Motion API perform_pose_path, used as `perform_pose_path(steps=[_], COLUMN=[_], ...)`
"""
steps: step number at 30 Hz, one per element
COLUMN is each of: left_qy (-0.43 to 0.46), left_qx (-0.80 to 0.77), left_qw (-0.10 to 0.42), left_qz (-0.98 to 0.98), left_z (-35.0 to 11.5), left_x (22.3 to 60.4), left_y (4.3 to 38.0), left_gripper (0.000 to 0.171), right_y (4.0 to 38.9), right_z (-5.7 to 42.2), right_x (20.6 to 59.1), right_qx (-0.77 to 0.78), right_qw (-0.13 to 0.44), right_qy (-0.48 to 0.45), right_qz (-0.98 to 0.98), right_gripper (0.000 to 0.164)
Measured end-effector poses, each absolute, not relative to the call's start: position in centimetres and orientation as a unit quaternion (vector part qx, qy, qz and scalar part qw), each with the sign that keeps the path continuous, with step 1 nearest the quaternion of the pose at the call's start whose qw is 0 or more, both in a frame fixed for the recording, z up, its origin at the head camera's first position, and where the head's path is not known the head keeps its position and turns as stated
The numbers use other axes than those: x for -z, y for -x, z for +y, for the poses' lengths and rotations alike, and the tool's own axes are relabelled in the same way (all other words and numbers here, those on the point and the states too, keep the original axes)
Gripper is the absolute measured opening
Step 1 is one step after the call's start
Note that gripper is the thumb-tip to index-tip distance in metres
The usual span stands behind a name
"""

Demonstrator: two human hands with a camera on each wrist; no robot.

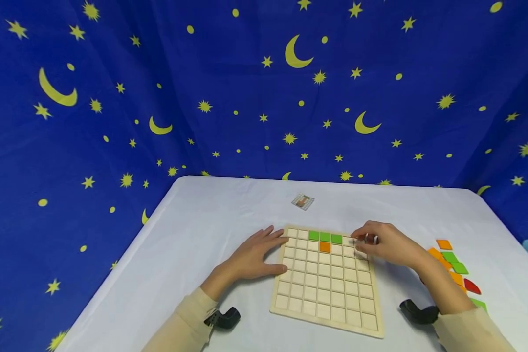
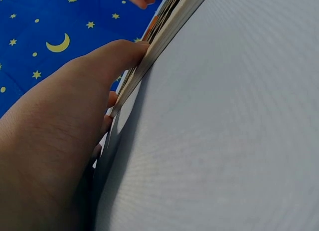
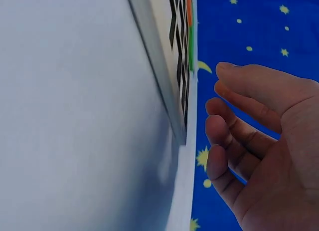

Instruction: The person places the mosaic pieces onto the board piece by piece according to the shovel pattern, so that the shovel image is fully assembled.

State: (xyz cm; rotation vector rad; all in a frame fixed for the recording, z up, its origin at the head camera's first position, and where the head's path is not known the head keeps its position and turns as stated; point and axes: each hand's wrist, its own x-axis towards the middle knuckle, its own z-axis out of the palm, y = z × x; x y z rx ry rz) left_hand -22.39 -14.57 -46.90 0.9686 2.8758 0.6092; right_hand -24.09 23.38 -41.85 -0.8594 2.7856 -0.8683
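A square wooden grid board (image 1: pixel 325 320) lies on the white table. Three green square tiles (image 1: pixel 325 237) sit side by side in its far row, and an orange square tile (image 1: pixel 324 247) lies just below the middle one. My left hand (image 1: pixel 256 256) rests at the board's left edge, fingers spread and thumb on the rim, as the left wrist view also shows. Over the far right corner of the board hovers my right hand (image 1: pixel 385 243). In the right wrist view its fingers (image 3: pixel 218 128) are loosely bent, with nothing visible between them and the thumb.
Loose orange (image 1: pixel 444 244), green (image 1: pixel 459 268) and red (image 1: pixel 472 286) pieces lie to the right, partly behind the right forearm. A small pattern card (image 1: pixel 303 201) lies beyond the board. Black curved mounts (image 1: pixel 226 319) sit at both wrists. A starry blue curtain (image 1: pixel 246 88) surrounds the table.
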Motion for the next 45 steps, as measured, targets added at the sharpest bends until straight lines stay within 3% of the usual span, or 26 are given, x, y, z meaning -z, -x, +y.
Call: perform_pose_path(steps=[22,45], left_qy=[-0.305,-0.315], left_qx=[-0.199,-0.194], left_qw=[0.033,0.024], left_qz=[0.931,0.929], left_z=[-14.9,-14.6], left_x=[47.4,46.8], left_y=[21.7,22.4], left_gripper=[0.079,0.079], right_y=[22.1,22.9], right_z=[29.6,37.0], right_x=[42.5,42.6], right_qx=[0.286,0.204], right_qw=[0.049,0.067], right_qy=[0.193,0.121], right_qz=[0.937,0.969], right_gripper=[0.036,0.050])
